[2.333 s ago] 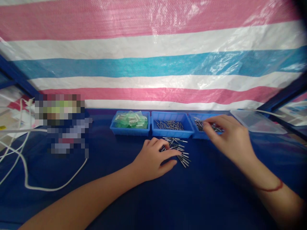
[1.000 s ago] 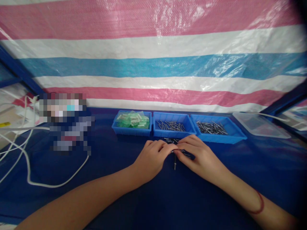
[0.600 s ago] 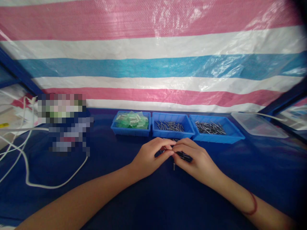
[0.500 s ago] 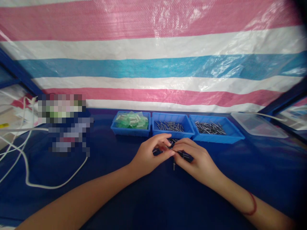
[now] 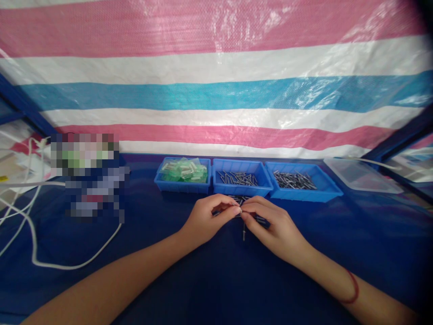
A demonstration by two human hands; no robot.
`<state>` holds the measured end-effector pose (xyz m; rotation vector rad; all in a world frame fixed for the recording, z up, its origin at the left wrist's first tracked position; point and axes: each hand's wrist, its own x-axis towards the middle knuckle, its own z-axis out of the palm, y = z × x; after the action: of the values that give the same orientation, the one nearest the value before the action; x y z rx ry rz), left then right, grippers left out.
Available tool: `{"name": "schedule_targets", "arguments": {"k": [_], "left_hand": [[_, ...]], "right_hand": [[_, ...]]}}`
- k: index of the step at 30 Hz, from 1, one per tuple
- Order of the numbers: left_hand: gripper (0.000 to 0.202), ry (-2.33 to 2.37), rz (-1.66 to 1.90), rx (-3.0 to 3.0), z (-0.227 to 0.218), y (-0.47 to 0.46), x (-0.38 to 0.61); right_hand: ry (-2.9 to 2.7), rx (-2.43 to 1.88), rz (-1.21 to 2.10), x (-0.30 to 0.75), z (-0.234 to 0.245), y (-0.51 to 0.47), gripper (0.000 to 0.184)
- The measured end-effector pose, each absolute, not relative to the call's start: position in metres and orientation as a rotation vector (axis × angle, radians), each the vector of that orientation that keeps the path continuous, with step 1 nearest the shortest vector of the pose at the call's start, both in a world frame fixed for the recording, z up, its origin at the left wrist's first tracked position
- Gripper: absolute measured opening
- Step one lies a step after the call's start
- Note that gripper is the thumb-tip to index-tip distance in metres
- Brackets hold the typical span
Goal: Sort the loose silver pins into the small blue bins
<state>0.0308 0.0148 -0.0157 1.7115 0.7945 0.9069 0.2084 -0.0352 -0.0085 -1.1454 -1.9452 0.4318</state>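
My left hand (image 5: pixel 210 217) and my right hand (image 5: pixel 270 222) meet fingertip to fingertip over a small pile of metal pins that look like blind rivets (image 5: pixel 260 220). Both are closed in a pinch. Whatever lies between the fingertips is too small and too covered to make out. One loose rivet (image 5: pixel 244 234) lies just in front of the fingers on the blue table (image 5: pixel 216 280). Most of the pile is hidden behind my hands. Behind it stands a blue bin (image 5: pixel 241 186) with long thin rivets; right of that, another blue bin (image 5: pixel 306 195) holds more of them.
A third blue bin (image 5: pixel 182 187) at left holds small clear and green plastic packets (image 5: pixel 185 170). A clear plastic lid (image 5: pixel 365 176) lies far right. White cables (image 5: pixel 67 267) loop across the left side, beside a blurred-out patch. A striped plastic sheet (image 5: pixel 216 95) hangs behind.
The fingers of my left hand have closed from a looser curl into a pinch against my right fingertips. The whole view has shifted slightly; the bins and the loose rivet have stayed in place.
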Motion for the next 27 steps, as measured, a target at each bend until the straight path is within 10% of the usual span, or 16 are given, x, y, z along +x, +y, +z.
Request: {"name": "schedule_targets", "arguments": {"k": [27], "left_hand": [[0.007, 0.781, 1.064, 2.112, -0.0167, 0.0163, 0.0298]], "right_hand": [[-1.881, -1.158, 0.362, 0.2156, -0.0083, -0.0337, 0.002]]}}
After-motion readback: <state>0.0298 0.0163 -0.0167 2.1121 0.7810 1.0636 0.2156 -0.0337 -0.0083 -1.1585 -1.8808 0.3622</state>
